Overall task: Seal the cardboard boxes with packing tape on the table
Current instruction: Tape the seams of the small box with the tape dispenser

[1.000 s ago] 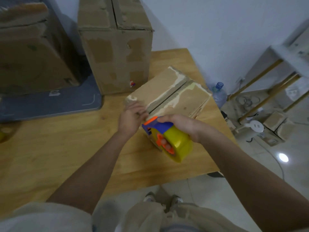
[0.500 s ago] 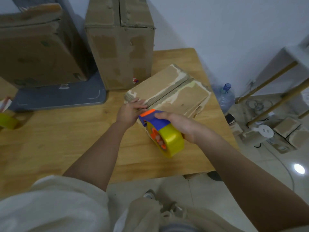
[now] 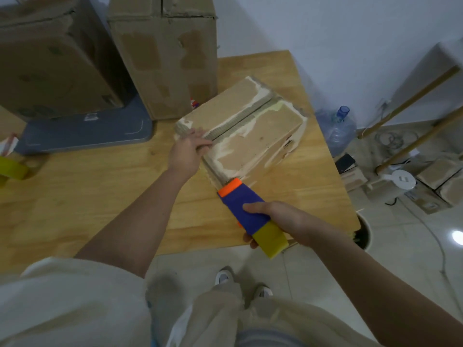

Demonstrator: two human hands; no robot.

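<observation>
A low, worn cardboard box (image 3: 253, 136) lies on the wooden table (image 3: 75, 196), its two top flaps meeting along a centre seam. My left hand (image 3: 188, 151) rests on the box's near left corner, fingers on the top by the seam. My right hand (image 3: 283, 221) grips a tape dispenser (image 3: 250, 214) with an orange tip, blue body and yellow tape roll. The orange tip sits at the box's near edge, right of the seam.
Two tall cardboard boxes (image 3: 165, 53) (image 3: 50, 61) stand at the back of the table, the left one on a grey tray (image 3: 82, 134). A yellow tape roll (image 3: 12, 169) lies at the far left. Right of the table are a water bottle (image 3: 335, 128) and floor clutter.
The dispenser has swung from held sideways at the box's front to pointing lengthwise, its tip now at the box's near edge. My left hand stayed on the box corner.
</observation>
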